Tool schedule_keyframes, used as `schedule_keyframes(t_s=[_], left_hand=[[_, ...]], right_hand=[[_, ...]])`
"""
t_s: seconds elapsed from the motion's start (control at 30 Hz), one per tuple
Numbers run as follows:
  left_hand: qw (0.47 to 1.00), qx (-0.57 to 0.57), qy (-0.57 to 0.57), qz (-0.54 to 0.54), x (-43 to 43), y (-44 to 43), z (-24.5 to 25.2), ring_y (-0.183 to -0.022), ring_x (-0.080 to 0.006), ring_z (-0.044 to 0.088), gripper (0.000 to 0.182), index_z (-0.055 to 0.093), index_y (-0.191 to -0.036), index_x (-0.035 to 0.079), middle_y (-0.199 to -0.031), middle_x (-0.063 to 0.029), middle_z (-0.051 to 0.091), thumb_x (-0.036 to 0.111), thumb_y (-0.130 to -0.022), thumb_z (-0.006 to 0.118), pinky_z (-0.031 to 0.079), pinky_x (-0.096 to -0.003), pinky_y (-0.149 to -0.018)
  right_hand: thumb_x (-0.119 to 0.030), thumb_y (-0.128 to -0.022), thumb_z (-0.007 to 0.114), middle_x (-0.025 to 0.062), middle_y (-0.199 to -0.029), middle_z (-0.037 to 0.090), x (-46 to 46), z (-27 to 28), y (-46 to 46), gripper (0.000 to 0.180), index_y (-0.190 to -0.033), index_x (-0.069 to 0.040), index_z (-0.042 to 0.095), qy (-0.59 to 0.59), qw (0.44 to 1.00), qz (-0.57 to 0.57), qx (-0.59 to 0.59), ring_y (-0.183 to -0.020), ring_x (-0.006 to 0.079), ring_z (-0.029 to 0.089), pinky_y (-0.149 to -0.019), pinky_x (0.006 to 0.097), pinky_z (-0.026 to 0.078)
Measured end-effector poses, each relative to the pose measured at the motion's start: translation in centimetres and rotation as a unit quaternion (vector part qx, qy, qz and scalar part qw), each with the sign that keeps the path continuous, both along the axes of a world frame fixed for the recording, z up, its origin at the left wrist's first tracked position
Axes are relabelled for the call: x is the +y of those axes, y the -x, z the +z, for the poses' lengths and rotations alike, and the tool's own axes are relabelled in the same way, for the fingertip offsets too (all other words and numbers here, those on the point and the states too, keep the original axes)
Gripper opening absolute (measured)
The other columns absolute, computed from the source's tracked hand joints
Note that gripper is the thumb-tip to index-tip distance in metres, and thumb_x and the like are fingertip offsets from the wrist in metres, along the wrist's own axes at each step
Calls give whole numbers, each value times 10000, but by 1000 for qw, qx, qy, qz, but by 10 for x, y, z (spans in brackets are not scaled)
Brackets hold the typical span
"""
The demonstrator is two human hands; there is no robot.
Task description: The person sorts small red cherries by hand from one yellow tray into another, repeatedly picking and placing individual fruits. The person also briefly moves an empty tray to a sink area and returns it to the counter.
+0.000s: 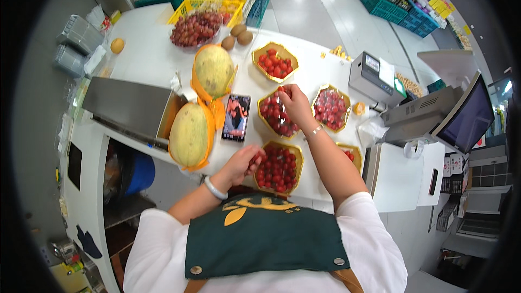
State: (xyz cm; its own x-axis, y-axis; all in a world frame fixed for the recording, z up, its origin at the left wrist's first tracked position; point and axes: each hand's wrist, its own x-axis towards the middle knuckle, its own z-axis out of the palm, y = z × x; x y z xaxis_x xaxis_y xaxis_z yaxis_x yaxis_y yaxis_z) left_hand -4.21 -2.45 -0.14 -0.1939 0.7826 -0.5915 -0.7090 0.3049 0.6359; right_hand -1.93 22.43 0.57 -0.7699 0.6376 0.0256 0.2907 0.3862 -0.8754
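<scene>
My right hand (299,106) is over a gold-rimmed tray of dark red cherry tomatoes (272,112), partly under shiny clear film. A small red tomato (281,88) is pinched between its fingertips. My left hand (244,163) is at the left edge of the nearest gold tray (300,167), which is filled with cherry tomatoes (279,171). Its curled fingers hold a small red fruit (257,158), somewhat blurred. A film-covered tray of red fruit (331,108) sits to the right. Farther back, another gold tray (260,51) holds brighter red tomatoes (274,64).
Two yellow melons (213,71) in orange wrapping and a lit phone (236,118) lie left of the trays. Behind are kiwifruit (244,38) and red grapes (195,28). A label printer (372,77) and a monitor (464,110) stand right; my right forearm partly covers another tray (356,152).
</scene>
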Motion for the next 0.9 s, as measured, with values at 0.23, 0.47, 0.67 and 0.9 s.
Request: schedule_keyframes(t_s=[0.23,0.47,0.67,0.9], left_hand=[[995,-75,16,64,-15,15,2,-558,-88,410,237,484,-940,143,-713,24,456,359,-1012,418,323,-221,-489],[990,95,-65,79,11,0,4,-579,-69,422,492,374,-1368,118,-779,10,494,455,-1012,412,346,-201,-501],[969,193,-44,-148,46,-38,6,-596,-50,471,540,322,-1461,124,-937,13,580,450,-1030,342,396,-192,-490],[988,-68,21,-134,75,-64,4,-848,-127,577,317,500,-1267,49,-964,-34,589,173,-985,428,496,-273,-708]], right_hand=[[-337,-906,610,189,-949,669,22,-3,61,354,-1093,-35,595,48,997,-48,24,-903,321,651,-797,396,500],[-190,-944,596,101,-1030,668,-72,22,-56,286,-1177,-25,599,142,935,325,-23,-947,164,631,-859,313,491],[-163,-916,620,114,-976,672,-80,16,-138,240,-1116,-37,577,143,969,203,-17,-881,190,649,-804,329,502],[-185,-940,596,34,-815,637,-60,-18,-240,164,-1018,-43,626,101,986,-122,-52,-713,93,588,-608,254,488]])
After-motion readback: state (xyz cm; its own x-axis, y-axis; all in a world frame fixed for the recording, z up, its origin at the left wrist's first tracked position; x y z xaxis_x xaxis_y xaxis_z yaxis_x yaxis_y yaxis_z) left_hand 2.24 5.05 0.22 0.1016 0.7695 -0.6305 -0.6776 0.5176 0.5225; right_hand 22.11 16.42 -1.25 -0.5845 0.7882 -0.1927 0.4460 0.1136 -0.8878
